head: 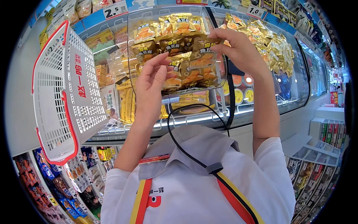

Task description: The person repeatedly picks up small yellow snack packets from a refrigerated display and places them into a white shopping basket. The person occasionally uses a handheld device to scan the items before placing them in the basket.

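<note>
My right hand (237, 46) pinches the upper right corner of a gold snack pouch (202, 57), which stands upright at the right side of a clear plastic bin (129, 53). Rows of similar gold pouches (183, 22) fill the bin, standing on edge with their printed fronts towards me. Over the bin's left front part hovers my left hand (152, 84), fingers curled loosely and apart, with nothing in them. It hides some of the pouches behind it.
A white plastic shopping basket (86, 92) with red handles stands at the left. The bin rests above a glass-topped display case (300, 102) holding yellow packets (127, 103) and round tubs (237, 96). More gold pouches (279, 53) are heaped at the right. Snack shelves (56, 182) stand lower left.
</note>
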The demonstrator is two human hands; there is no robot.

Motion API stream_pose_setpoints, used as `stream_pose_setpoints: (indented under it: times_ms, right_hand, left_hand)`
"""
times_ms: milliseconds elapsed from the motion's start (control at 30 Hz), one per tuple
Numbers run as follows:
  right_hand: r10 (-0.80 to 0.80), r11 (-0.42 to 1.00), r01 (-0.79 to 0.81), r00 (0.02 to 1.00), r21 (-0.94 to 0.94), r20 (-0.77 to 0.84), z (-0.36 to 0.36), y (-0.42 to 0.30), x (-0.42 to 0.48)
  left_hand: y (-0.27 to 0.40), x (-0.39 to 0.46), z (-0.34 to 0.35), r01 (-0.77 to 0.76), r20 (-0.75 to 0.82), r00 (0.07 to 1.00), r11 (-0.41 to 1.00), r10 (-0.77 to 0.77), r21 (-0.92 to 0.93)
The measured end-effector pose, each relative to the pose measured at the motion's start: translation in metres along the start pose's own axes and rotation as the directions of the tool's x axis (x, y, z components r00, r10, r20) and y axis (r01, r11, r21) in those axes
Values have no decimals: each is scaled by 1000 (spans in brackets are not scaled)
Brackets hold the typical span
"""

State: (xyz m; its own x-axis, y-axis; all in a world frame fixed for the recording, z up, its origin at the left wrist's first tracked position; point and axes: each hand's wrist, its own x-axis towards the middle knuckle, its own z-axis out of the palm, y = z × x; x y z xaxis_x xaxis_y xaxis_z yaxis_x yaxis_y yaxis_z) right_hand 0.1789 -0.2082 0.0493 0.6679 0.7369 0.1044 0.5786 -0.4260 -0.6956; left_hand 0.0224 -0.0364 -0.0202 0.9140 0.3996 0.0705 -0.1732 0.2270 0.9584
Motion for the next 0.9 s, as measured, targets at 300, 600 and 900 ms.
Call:
stream_pose_setpoints:
  times_ms: [300,600,900]
  right_hand:
    - [-108,772,159,987,-615,120,32,36,-11]
    - [-50,973,-99,791,-208,-609,4,102,-41]
    - [367,692,-464,886,-552,-285,20,214,-39]
  left_hand:
    - [-10,16,5,-457,359,883,383,302,803]
    - [-33,26,20,-494,495,860,-42,122,869]
    - [-28,25,17,-488,477,869,70,132,870]
